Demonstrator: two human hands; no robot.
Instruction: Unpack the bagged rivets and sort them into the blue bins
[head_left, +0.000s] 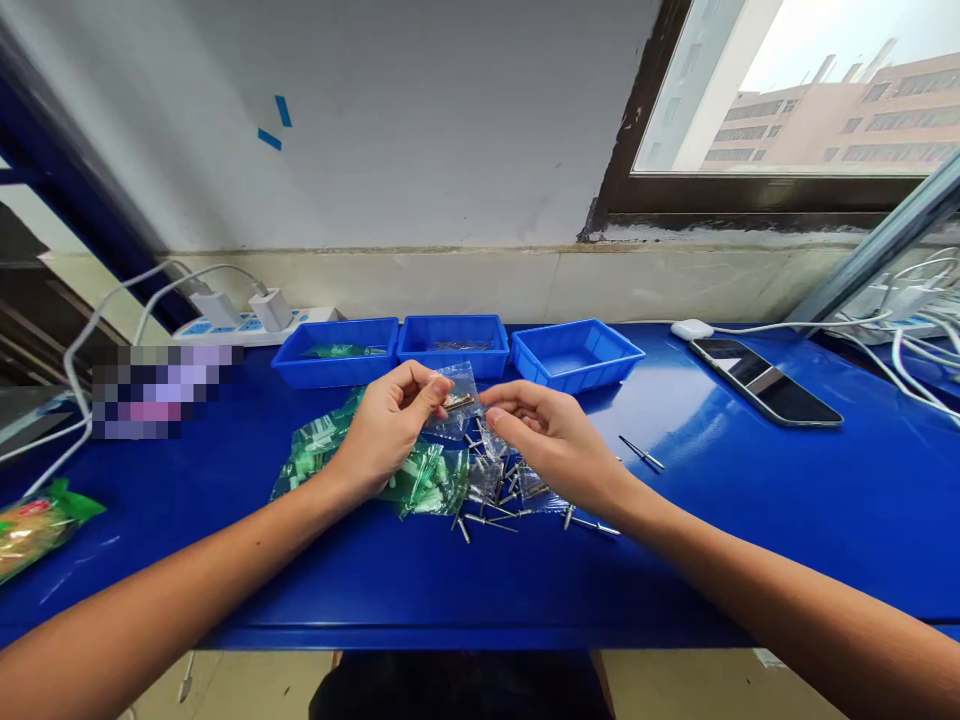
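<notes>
Above the middle of the blue table, my left hand (390,425) is closed, pinching a small clear plastic bag (459,385) with brass-coloured screw-like pieces in it. My right hand (551,435) has its thumb and fingers closed at the bag's right edge. Beneath my left hand lie green-tinted plastic bags (431,490) with pale pieces inside. Under my right hand is a loose pile of metal blind rivets (491,520), mixed with more clear bags (484,480). My fingers hide part of the bag and its contents.
Three blue bins stand along the back: a left bin (334,375) with a green bag, a middle bin (450,322) with thin metal pieces, and a right bin (577,378). A phone (765,380), a lone rivet (642,453), a snack packet (37,530) and a power strip (311,316) lie around.
</notes>
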